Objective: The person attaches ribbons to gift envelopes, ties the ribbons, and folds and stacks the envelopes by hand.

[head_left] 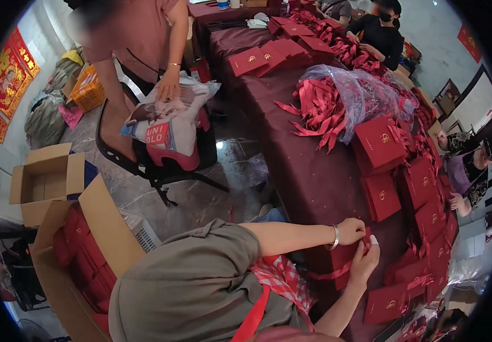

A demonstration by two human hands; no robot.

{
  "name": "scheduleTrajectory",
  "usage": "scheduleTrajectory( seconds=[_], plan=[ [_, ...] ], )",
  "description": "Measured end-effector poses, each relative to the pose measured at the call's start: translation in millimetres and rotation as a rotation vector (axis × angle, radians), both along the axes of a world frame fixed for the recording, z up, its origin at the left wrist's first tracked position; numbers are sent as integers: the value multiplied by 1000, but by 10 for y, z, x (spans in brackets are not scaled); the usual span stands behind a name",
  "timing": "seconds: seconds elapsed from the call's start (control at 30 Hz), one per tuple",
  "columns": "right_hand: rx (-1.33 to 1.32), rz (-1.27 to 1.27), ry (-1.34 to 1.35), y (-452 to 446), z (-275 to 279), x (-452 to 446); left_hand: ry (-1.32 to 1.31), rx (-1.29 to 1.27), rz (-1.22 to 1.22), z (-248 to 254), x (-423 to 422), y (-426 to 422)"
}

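Note:
Both my hands meet over the near edge of the table, beside a dark red card or bag (pixel 341 259) partly hidden beneath them. My left hand (pixel 350 231), with a silver bangle at the wrist, has its fingers closed on a red ribbon (pixel 331 275). Pinching at the same small red piece between the hands is my right hand (pixel 365 260), a white cover on one fingertip. A loose ribbon length trails left below them. Just beyond lie red gift bags (pixel 381 196) with gold print.
A maroon-covered table (pixel 303 176) carries a plastic bag of red ribbons (pixel 354 102) and stacked red bags (pixel 385 305). Left are an open carton (pixel 83 262) of red items and a chair (pixel 126 151) with a bag (pixel 169 122) handled by another person. Others sit across the table.

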State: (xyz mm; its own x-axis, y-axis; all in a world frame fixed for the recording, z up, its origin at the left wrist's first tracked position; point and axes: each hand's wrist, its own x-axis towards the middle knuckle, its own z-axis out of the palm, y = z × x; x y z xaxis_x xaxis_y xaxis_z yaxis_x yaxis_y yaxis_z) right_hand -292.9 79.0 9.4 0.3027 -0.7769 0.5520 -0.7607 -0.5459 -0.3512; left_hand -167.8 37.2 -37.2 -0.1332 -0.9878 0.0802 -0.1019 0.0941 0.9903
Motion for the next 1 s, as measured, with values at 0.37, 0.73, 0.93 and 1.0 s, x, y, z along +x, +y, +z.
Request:
scheduleTrajectory(
  seconds=[0.37,0.73,0.93,1.0],
  plan=[
    [-70,-8,6,-51,-77,-19,-42,3,8,-18,-5,-9],
    [-39,-62,-123,-105,-283,-62,107,184,-5,-49,23,-99],
    [-59,-83,-130,-107,-277,-55,122,230,-87,-20,64,-127],
    [-58,-95,-125,-100,-278,-74,165,295,-82,19,68,-97]
  ],
)
